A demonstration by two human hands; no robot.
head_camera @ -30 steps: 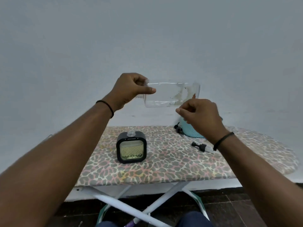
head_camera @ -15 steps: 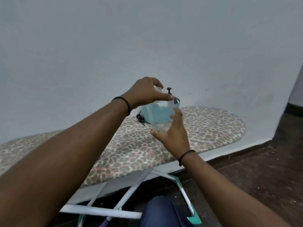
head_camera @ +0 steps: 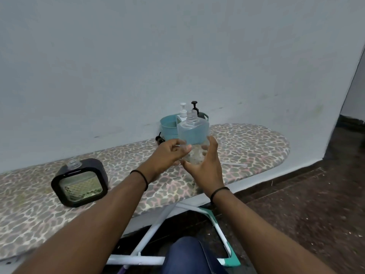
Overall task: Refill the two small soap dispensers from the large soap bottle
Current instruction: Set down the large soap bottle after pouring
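Observation:
I hold a clear square soap dispenser (head_camera: pixel 193 131) upright above the leopard-print ironing board (head_camera: pixel 256 141). Its threaded neck is bare, with no pump on it. My left hand (head_camera: pixel 169 153) pinches its lower left side, and my right hand (head_camera: pixel 207 165) cups its base from the right. A black square dispenser (head_camera: pixel 79 182) stands on the board at the left, its neck also without a pump. Behind my hands a teal tub (head_camera: pixel 168 125) holds a white pump bottle (head_camera: pixel 182 110) and a black pump top (head_camera: pixel 194 105).
A loose black pump head (head_camera: pixel 159 139) lies on the board by the tub. A thin clear pump tube (head_camera: pixel 235 164) lies right of my hands. The wall runs close behind the board. The board's white legs (head_camera: pixel 150 232), dark floor and my knee are below.
The clear dispenser went from lying sideways high in front of me to upright and lower over the board. My left hand slid from its top to its lower side. My view swung.

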